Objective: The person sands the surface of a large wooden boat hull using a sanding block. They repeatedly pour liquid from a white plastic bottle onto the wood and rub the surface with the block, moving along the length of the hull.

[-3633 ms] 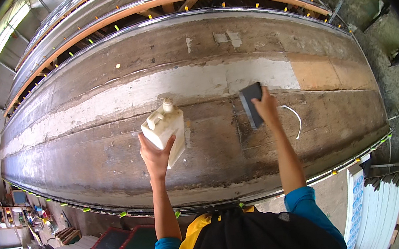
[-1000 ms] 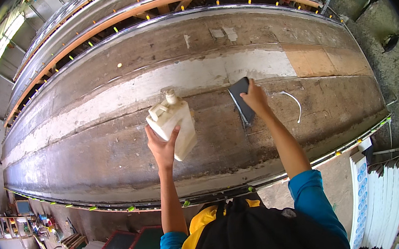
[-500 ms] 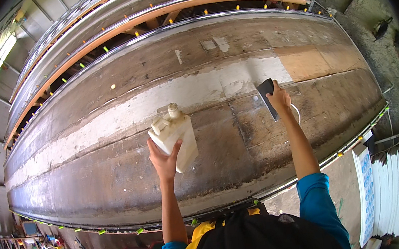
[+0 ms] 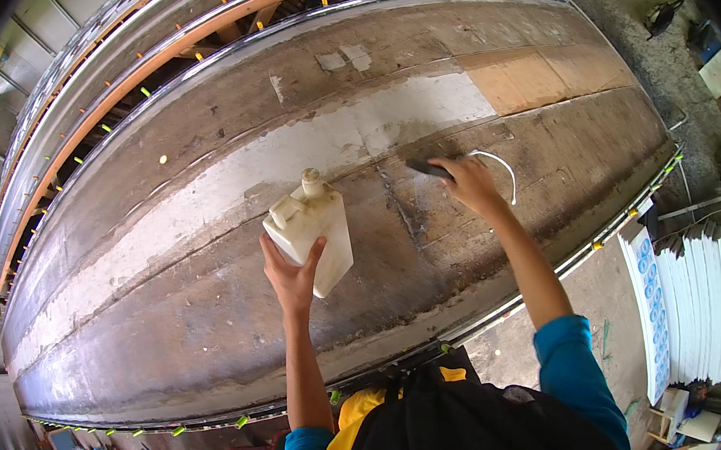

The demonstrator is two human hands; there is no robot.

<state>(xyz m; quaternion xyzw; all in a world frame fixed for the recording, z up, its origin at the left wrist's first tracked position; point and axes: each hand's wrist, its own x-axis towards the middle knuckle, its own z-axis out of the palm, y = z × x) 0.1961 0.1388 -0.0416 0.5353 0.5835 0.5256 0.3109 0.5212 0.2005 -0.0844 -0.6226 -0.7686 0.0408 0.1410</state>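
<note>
1. our left hand (image 4: 290, 273) grasps a white plastic jug (image 4: 331, 242), thumb on the right and fingers around the left side; we see its neck pointing away from us.
2. we have the jug at the long brown surface (image 4: 201, 305), left of our other hand; we cannot tell whether its base touches there.
3. our right hand (image 4: 469, 182) has its fingers clasped on the end of a dark flat tool (image 4: 425, 167), which lies just below the pale strip (image 4: 281, 150).
4. beside that hand we see a curved white cord (image 4: 507, 168).
5. farther off, we see an orange-brown panel (image 4: 509, 84) continuing the strip.
</note>
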